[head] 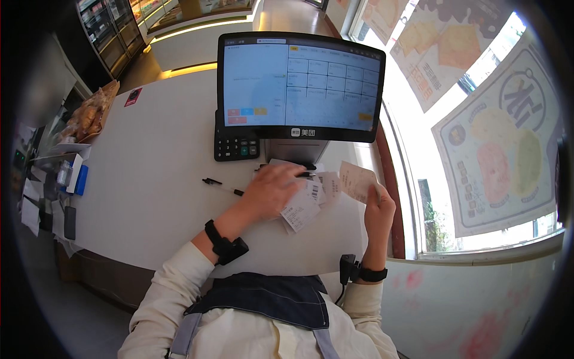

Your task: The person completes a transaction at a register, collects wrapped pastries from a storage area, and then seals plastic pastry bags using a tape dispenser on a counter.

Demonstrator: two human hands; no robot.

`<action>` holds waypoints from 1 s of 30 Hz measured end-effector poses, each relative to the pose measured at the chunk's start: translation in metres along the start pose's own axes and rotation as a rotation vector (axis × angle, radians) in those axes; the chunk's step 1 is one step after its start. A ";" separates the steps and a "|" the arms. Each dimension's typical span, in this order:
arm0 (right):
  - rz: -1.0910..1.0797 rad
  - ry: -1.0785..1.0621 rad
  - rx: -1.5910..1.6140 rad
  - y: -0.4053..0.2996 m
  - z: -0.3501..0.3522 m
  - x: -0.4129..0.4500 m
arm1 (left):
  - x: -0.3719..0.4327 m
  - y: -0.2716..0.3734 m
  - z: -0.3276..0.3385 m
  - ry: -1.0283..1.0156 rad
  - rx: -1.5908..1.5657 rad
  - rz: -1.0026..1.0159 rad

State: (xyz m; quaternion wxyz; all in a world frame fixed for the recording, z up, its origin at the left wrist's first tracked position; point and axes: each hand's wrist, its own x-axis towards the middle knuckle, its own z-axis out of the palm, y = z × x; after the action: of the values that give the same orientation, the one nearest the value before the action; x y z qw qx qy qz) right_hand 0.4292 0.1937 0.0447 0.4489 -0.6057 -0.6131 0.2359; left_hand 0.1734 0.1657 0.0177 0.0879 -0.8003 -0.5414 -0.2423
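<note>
Printed paper receipts [299,212] lie overlapping on the white counter [148,179], below the touchscreen monitor [300,85]. Over their left part is my left hand [276,190], palm down and slightly blurred; whether its fingers grip any paper is hidden. My right hand [379,204] holds a separate printed slip [358,181] between thumb and fingers, raised to the right of the pile. A pen [224,186] lies left of my left hand, its far end near the wrist. Other dark pens [307,167] rest at the pile's upper edge, partly covered by my fingers.
A black calculator keypad [236,148] stands left of the monitor's base. At the counter's left edge are a basket of packaged bread [89,112], a blue item [81,179] and loose papers. A window with posters [497,134] borders the right side.
</note>
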 end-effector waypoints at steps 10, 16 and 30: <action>0.040 -0.064 0.070 0.013 -0.001 0.004 | 0.018 0.013 0.048 -0.420 -0.221 0.264; 0.161 -0.049 0.180 0.030 0.001 0.007 | 0.017 0.015 0.051 -0.410 -0.188 0.252; 0.129 0.199 0.725 -0.005 -0.058 -0.016 | 0.029 0.014 0.038 -0.477 -0.276 0.239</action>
State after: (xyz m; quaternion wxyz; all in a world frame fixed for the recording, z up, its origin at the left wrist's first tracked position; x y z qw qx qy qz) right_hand 0.4728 0.1627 0.0734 0.6756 -0.4650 -0.4039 0.4053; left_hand 0.2058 0.1992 0.0009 -0.1234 -0.8971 -0.4107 -0.1065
